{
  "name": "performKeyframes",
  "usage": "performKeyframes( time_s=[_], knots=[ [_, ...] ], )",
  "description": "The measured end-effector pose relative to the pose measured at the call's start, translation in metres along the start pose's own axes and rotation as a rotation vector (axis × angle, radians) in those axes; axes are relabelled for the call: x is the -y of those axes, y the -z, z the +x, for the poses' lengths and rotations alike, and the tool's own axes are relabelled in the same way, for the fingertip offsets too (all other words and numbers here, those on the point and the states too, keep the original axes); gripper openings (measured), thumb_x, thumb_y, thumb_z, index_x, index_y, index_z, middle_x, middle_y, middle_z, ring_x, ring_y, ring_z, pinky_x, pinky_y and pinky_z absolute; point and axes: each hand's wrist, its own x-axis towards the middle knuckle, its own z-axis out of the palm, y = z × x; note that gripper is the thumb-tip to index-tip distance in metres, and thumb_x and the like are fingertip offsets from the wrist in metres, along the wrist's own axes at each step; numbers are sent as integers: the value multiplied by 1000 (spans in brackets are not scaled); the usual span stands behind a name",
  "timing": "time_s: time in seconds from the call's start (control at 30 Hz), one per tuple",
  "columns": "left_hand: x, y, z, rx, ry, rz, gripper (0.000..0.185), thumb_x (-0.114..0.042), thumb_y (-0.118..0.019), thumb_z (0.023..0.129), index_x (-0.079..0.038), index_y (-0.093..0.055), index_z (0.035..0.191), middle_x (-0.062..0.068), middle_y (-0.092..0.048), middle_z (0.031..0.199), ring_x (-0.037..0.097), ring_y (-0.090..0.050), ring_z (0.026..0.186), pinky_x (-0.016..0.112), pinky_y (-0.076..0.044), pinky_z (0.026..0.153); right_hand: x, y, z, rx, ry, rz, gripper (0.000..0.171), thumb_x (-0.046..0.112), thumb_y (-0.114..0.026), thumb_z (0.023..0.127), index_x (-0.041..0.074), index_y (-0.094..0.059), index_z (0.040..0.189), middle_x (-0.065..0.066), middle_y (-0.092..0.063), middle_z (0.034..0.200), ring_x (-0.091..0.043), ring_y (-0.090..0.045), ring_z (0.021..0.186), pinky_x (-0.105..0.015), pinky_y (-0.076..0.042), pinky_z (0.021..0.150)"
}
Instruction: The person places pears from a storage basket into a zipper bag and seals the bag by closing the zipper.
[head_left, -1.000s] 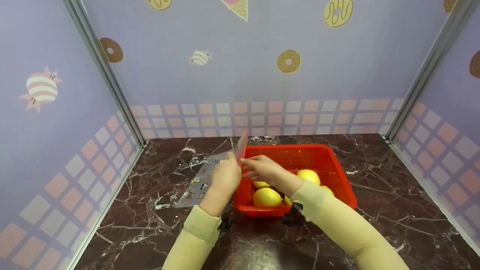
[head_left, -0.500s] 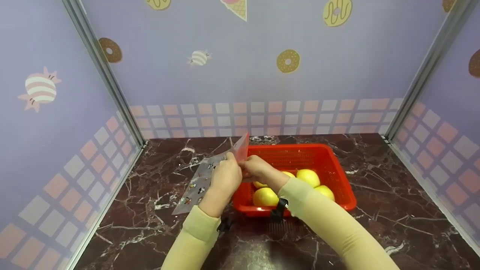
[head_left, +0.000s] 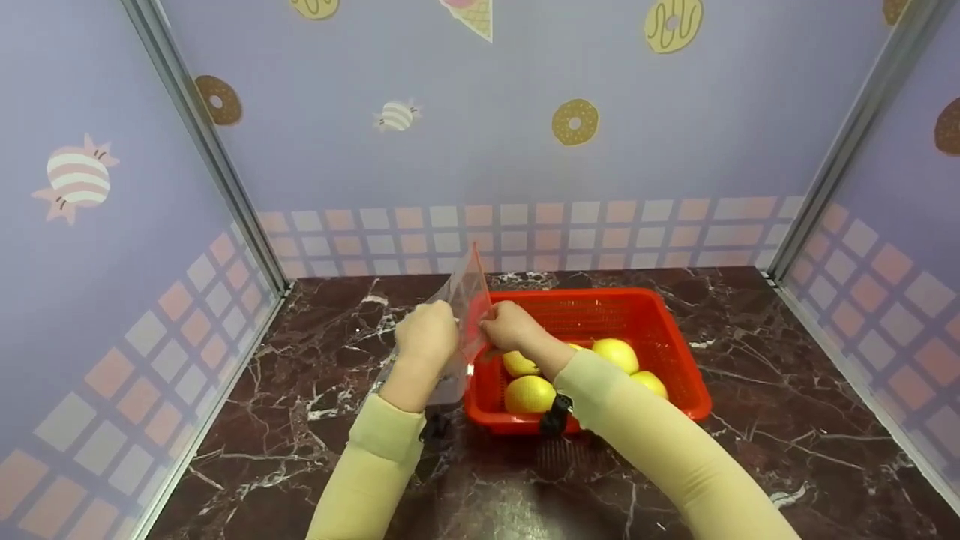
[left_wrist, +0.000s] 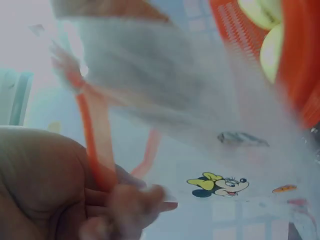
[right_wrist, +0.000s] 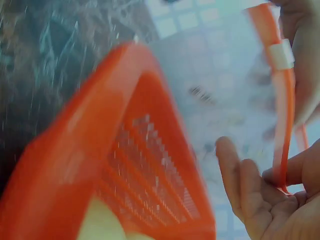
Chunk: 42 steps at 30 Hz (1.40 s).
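Observation:
A clear plastic zip bag with a red-orange strip along its mouth stands up between the two hands in the head view. My left hand grips its left side. On the opposite side, my right hand pinches the strip over the basket's left rim. The bag's mouth looks parted, with two strands of the strip apart in the left wrist view. Cartoon prints cover the film, among them a mouse head. A white slider sits on the strip in the right wrist view.
A red plastic basket stands just right of the bag. Several yellow round fruits lie in it, partly hidden by my right arm. The dark marbled tabletop is bounded by patterned walls at the back and sides.
My left hand has moved left, away from the right one, and the bag's mouth has spread. The right hand has closed from loose fingers into a pinch on the strip.

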Motion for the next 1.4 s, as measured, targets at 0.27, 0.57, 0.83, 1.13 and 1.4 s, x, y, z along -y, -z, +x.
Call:
performKeyframes(
  time_s=[0.27,0.57,0.83,1.13,1.4],
  knots=[
    [25,24,3,41,136,-103,33,-25,-54,104,-3,-76,113,23,-75,114,43,-73,103,60,-58,83,-14,20,6,7,-80,-195,39,17,-50,102,3,-64,68,-4,-60,55,-9,-49,42,-21,-39,43],
    [35,31,-8,13,158,-221,31,-17,-51,104,-3,-73,122,24,-72,123,46,-71,110,61,-57,86,-18,28,7,85,-174,-157,34,18,-51,97,8,-63,67,1,-57,54,-8,-45,42,-22,-30,41],
    [30,1,-12,-151,50,-403,34,-17,-55,104,-4,-69,133,20,-70,130,44,-68,118,58,-53,96,-22,25,12,77,-185,-153,45,29,-59,102,10,-61,61,1,-58,53,-9,-45,42,-23,-28,41],
    [31,-26,-15,-302,32,-571,30,-18,-58,103,-1,-75,121,20,-76,114,40,-73,105,54,-56,90,-24,22,14,80,-178,-133,46,34,-59,104,8,-66,67,1,-60,53,-8,-46,42,-22,-28,41],
    [33,-33,-17,-334,72,-644,29,-24,-61,102,-6,-78,117,9,-74,74,23,-66,62,44,-55,69,-27,24,10,99,-173,-79,43,33,-58,104,10,-65,68,1,-62,53,-7,-49,42,-20,-28,40]
  ],
)
